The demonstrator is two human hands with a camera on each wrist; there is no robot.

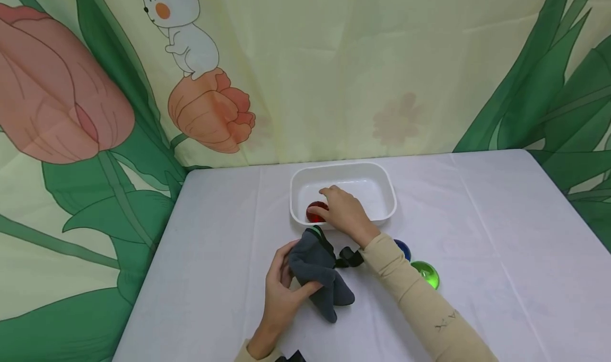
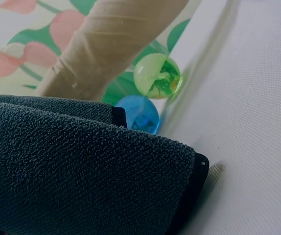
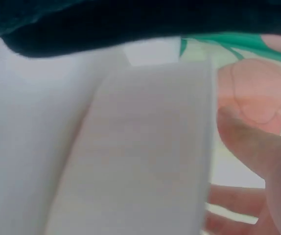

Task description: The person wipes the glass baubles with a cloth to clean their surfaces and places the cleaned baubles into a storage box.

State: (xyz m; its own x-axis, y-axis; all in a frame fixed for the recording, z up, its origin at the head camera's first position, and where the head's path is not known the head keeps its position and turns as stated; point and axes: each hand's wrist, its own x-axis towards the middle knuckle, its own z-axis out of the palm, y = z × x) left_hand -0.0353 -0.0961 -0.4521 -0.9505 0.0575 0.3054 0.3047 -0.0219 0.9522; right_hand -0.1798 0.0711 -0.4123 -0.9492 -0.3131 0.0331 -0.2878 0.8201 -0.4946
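Observation:
My left hand [image 1: 282,297] grips a dark grey cloth [image 1: 312,266] with black edging, thumb on its near side. In the left wrist view the folded cloth [image 2: 86,171] fills the lower left. My right hand [image 1: 346,211] is over the white tray [image 1: 392,205], its thumb in front of a red ball [image 1: 317,219] at the tray's near left corner. The right wrist view shows the thumb and fingers apart beyond the tray wall [image 3: 140,137]; the ball is hidden there.
Right of the right forearm, a clear green ball [image 1: 429,273] and a blue ball [image 1: 403,249], partly hidden by the sleeve, lie on the white-covered table [image 1: 215,277]. A printed curtain [image 1: 334,76] hangs behind the table's far edge.

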